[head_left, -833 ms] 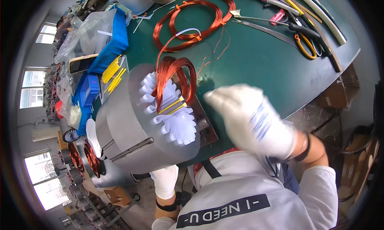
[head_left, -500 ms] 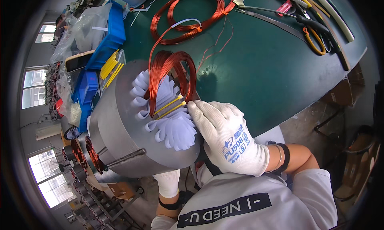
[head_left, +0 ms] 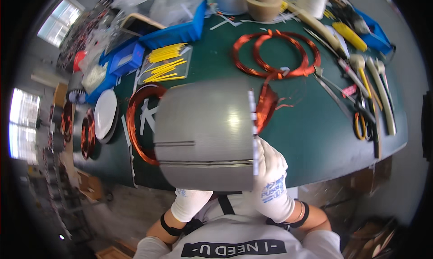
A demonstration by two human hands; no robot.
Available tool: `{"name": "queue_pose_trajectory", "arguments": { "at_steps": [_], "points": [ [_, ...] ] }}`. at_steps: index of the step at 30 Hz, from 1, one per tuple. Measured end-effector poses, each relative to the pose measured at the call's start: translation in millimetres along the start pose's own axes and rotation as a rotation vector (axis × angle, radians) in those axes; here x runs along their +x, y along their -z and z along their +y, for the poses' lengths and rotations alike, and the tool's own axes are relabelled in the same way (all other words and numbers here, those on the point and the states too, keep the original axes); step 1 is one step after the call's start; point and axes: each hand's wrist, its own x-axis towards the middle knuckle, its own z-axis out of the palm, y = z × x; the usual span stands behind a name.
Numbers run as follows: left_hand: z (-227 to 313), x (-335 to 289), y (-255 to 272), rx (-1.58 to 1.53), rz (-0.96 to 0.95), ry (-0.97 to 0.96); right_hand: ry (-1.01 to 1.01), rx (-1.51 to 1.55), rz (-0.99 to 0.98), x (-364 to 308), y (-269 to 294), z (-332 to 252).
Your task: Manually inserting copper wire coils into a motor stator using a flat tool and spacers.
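A grey metal motor stator core [head_left: 205,128] lies on its side in front of me, its smooth outer wall facing me. White slot liners [head_left: 252,119] edge its right end, where a bundle of copper winding wire [head_left: 267,105] sticks out with thin loose ends. My right hand [head_left: 270,180], in a white glove, is closed against that end's rim, fingertips just below the wire bundle. Below the core's near left edge is my left hand [head_left: 191,202], also gloved; its fingers are hidden by the core. The bore and slots are out of sight.
Yellow strips [head_left: 166,63] lie behind the core, near blue bins [head_left: 176,33]. Copper coils [head_left: 288,72] rest at the back; another copper coil [head_left: 133,123] stands left, near a white disc [head_left: 106,114]. Scissors [head_left: 359,126], pliers and mallets lie right on the green table [head_left: 324,155].
The core has turned so its liner-lined end faces right instead of toward me, with the wire bundle now mostly behind it. My right hand stays at that end; my view has shifted.
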Motion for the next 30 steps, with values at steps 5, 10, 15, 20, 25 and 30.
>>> {"name": "queue_pose_trajectory", "arguments": {
  "at_steps": [5,10,15,20,25,30],
  "points": [
    [-19.9,0.5,35.7,-0.065,0.259,0.156,0.07,-0.199,-0.095,23.3,46.7,52.1],
    [-81.7,-21.2,68.6,0.263,0.091,0.162,-0.158,-0.976,-0.068,-0.4,130.0,236.4],
    [-89.0,-44.8,67.3,0.275,-0.046,0.17,-0.198,-0.741,-0.171,-7.9,155.1,261.8],
    [-93.0,-46.7,64.1,0.313,-0.171,0.003,-0.237,-0.932,-0.039,-10.0,139.1,272.6],
    [-102.4,-38.8,110.7,0.102,0.04,-0.04,-0.26,-0.971,-0.024,-8.1,135.4,264.5],
    [-113.3,-29.9,170.8,-0.882,0.088,0.628,-0.228,-0.979,0.01,-11.7,134.9,266.1]
  ]
}}
